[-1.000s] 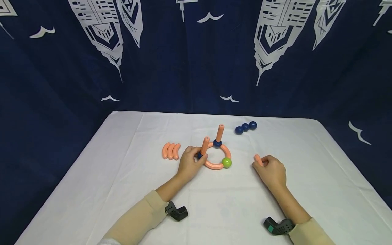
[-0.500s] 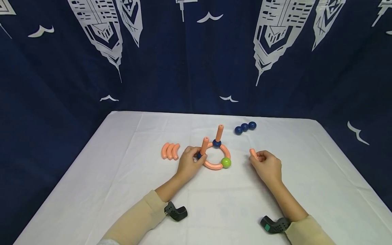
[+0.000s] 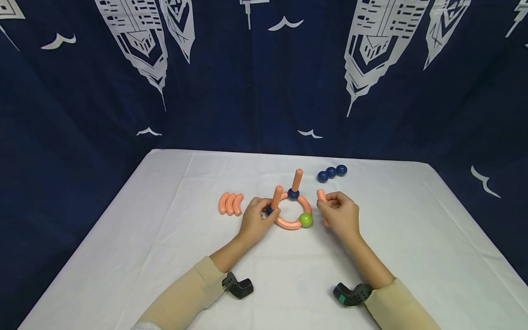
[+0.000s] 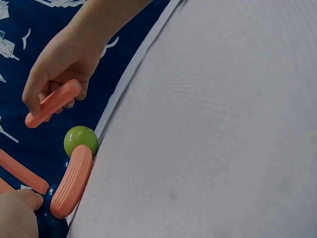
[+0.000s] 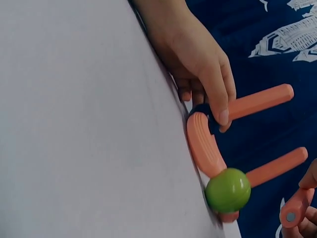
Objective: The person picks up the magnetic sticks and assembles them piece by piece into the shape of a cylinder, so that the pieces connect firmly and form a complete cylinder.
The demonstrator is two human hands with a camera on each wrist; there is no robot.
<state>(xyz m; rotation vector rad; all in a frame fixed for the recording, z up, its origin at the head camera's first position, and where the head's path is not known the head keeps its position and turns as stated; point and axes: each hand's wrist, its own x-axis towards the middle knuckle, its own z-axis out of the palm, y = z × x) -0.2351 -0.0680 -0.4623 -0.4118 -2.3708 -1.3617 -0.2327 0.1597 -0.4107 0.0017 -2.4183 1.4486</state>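
Two sleeves [image 3: 185,288]: beige, one on each forearm, reaching in from the near edge of the view.
Wrist cameras [image 3: 237,285]: black, one on each wrist.
Table [image 3: 288,293]: covered in white cloth with faint creases and long fold lines; its far corners look rounded.
Backdrop [image 3: 255,101]: dark blue fabric beyond the far edge and along both sides, printed in white with tower shapes, points downward, and bird-like curves.
Ring [image 3: 288,225]: curved orange pieces lying near the middle of the table, joined by balls.
Green ball [image 3: 305,220]: at the ring's near right.
Far blue ball [image 3: 293,195]: at the ring's far side, with a far stick [image 3: 297,179], orange, standing on it.
Left hand [image 3: 255,220]: thumb and fingers pinch the near blue ball [image 3: 270,211], at the foot of the near stick [image 3: 277,198], which stands upright.
Right hand [image 3: 342,215]: holds an orange stick [image 3: 321,195] between thumb and fingers, just right of the ring and apart from it.
Curved pieces [image 3: 230,203]: three, orange, side by side left of the ring.
Loose blue balls [image 3: 331,172]: three in a slanting row, towards the far edge.
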